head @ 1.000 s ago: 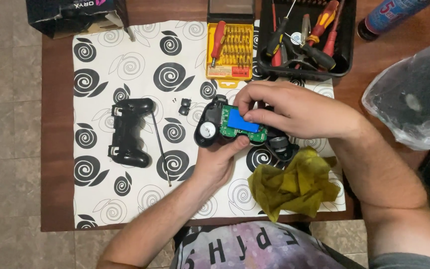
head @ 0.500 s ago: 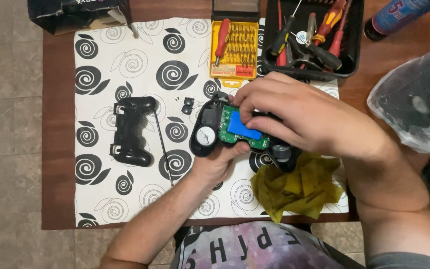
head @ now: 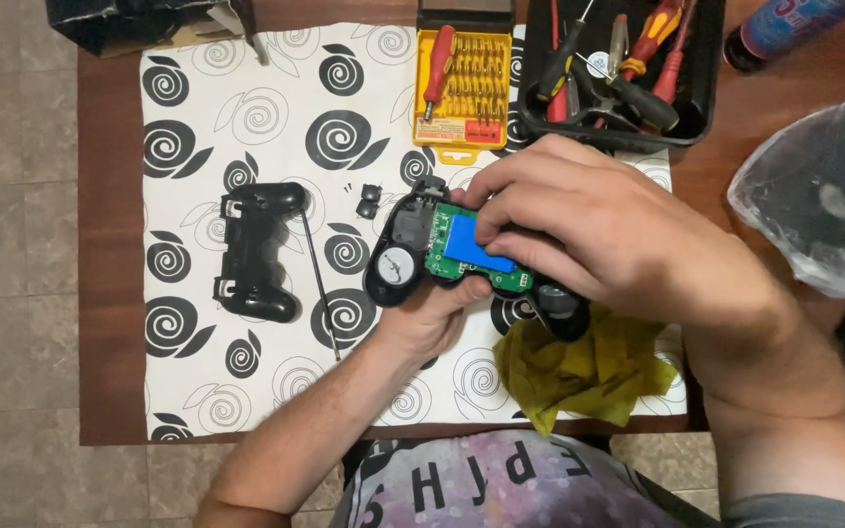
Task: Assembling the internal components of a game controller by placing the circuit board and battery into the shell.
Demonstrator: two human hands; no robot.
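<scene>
One opened black game controller (head: 413, 256) — green board and blue battery bared — gripped underneath by the left hand (head: 432, 318); right hand (head: 589, 230) fingers press the battery. One separate back shell (head: 251, 251) lies apart.

My brown wooden table (head: 110, 293) carries a white mat with black spirals (head: 246, 127). Directly on the wood sit a black tool tray (head: 701, 98), a clear plastic bag (head: 823, 205) and a dark box (head: 139, 20).
</scene>
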